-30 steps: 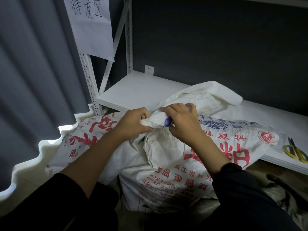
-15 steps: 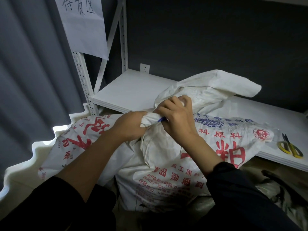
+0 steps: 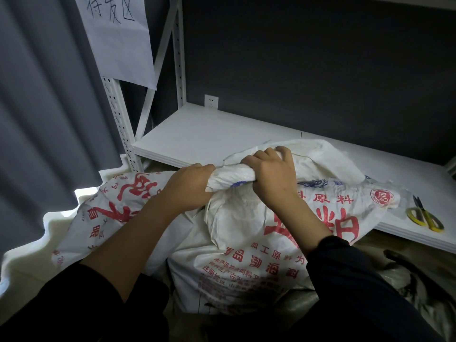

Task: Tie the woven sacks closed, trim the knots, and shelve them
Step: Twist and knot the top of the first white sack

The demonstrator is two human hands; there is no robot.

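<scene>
White woven sack [image 3: 246,230] with red print sits at centre frame, against the front edge of the shelf [image 3: 197,134]. Its gathered neck [image 3: 230,176] is twisted into a rope lying roughly left to right. The left hand [image 3: 190,186] grips the left end and the right hand [image 3: 271,174] wraps over it just beside, knuckles up. Loose mouth fabric fans toward the upper right. No knot appears made yet, so tying would follow that sideways axis. Scissors [image 3: 425,217] lie on the shelf at far right, nearer the right hand.
</scene>
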